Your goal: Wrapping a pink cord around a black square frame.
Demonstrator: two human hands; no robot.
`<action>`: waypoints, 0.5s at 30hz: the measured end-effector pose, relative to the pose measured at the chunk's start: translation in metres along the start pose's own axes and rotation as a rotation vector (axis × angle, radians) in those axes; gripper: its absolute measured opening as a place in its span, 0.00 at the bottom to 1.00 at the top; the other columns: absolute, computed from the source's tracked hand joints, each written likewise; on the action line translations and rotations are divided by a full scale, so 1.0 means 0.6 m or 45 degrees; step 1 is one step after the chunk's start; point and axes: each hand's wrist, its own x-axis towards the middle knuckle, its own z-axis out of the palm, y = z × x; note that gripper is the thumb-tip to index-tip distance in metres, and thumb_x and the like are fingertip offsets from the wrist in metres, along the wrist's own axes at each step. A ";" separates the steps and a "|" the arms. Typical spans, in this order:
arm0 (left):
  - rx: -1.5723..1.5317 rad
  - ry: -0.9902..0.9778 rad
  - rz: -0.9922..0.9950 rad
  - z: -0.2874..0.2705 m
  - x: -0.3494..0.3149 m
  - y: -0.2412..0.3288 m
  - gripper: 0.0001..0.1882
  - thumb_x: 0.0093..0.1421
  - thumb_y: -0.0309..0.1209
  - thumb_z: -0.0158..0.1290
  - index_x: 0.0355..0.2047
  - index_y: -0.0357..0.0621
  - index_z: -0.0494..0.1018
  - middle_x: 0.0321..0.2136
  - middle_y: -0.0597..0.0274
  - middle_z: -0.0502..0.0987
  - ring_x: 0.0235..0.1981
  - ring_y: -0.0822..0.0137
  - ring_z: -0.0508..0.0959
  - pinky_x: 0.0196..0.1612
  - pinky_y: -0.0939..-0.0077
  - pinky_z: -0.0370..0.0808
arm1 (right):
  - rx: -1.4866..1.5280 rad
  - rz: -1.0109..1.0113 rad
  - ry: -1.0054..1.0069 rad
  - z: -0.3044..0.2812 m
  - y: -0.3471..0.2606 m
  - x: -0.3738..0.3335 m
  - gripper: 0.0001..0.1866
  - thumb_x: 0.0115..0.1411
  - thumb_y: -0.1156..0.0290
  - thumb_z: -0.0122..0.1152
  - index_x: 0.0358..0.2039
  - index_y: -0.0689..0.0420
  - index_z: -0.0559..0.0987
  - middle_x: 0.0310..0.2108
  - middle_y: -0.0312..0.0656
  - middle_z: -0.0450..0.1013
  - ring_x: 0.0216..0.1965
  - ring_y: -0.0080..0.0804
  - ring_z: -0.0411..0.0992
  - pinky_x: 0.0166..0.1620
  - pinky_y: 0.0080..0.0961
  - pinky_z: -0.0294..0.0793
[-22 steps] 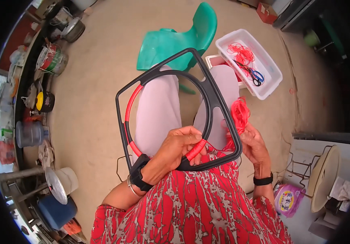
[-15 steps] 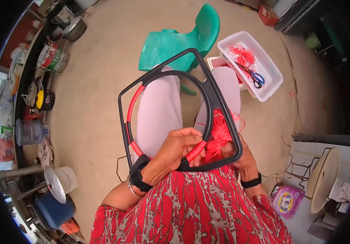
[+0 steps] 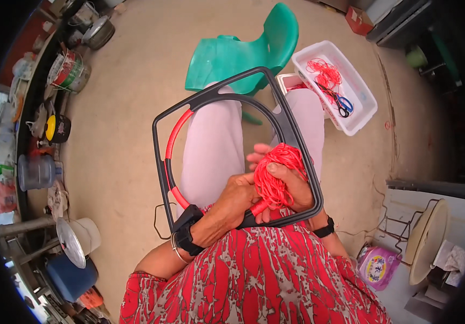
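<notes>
A black four-sided frame with a round ring inside it lies across my lap, tilted. Red cord is wound tightly round parts of the ring on its left and lower side. My left hand is closed on the ring's lower edge, by the wound cord. Through the frame comes my right hand, its thumb pressed over a bundle of red cord. The bundle hides part of the ring and some fingers of the right hand.
A green plastic chair stands ahead of my knees. To its right, a white tub holds loose red cord and scissors. Pots, buckets and a water jug line the left side; a purple bag sits at lower right.
My right hand has brought the red cord bundle up and left, from beneath the frame through into the ring opening. The frame has shifted slightly left. My left hand stays at the ring's lower edge.
</notes>
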 end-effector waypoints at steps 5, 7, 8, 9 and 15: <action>0.012 -0.114 -0.012 -0.019 0.007 -0.005 0.08 0.58 0.21 0.43 0.32 0.29 0.72 0.20 0.47 0.77 0.13 0.60 0.76 0.12 0.74 0.72 | 0.346 0.055 -0.228 -0.025 0.023 0.023 0.23 0.59 0.72 0.57 0.54 0.62 0.65 0.43 0.42 0.70 0.46 0.32 0.70 0.48 0.31 0.73; -0.032 -0.133 -0.010 -0.023 0.006 -0.005 0.08 0.58 0.21 0.43 0.31 0.29 0.72 0.20 0.47 0.77 0.13 0.60 0.76 0.12 0.75 0.71 | 0.404 0.038 -0.221 -0.035 0.035 0.021 0.26 0.57 0.69 0.60 0.55 0.61 0.65 0.43 0.42 0.69 0.49 0.33 0.68 0.51 0.33 0.71; -0.060 -0.167 -0.022 -0.024 0.004 -0.002 0.08 0.58 0.21 0.43 0.31 0.29 0.72 0.20 0.47 0.77 0.13 0.60 0.76 0.12 0.75 0.71 | 0.400 0.044 -0.217 -0.040 0.035 0.018 0.26 0.57 0.69 0.60 0.55 0.61 0.65 0.43 0.42 0.69 0.49 0.33 0.68 0.51 0.33 0.71; -0.088 -0.200 -0.034 -0.024 0.000 -0.001 0.08 0.58 0.22 0.44 0.31 0.30 0.72 0.20 0.47 0.77 0.13 0.60 0.76 0.12 0.74 0.71 | 0.493 0.045 -0.311 -0.040 0.031 0.014 0.32 0.53 0.68 0.65 0.56 0.60 0.63 0.42 0.42 0.68 0.48 0.36 0.67 0.51 0.35 0.71; -0.112 -0.309 -0.046 -0.023 -0.009 0.004 0.07 0.59 0.24 0.47 0.31 0.31 0.73 0.19 0.47 0.77 0.13 0.60 0.77 0.13 0.75 0.71 | 0.572 0.161 -0.265 -0.069 0.027 -0.008 0.42 0.41 0.66 0.75 0.56 0.58 0.65 0.43 0.43 0.67 0.48 0.41 0.65 0.52 0.39 0.72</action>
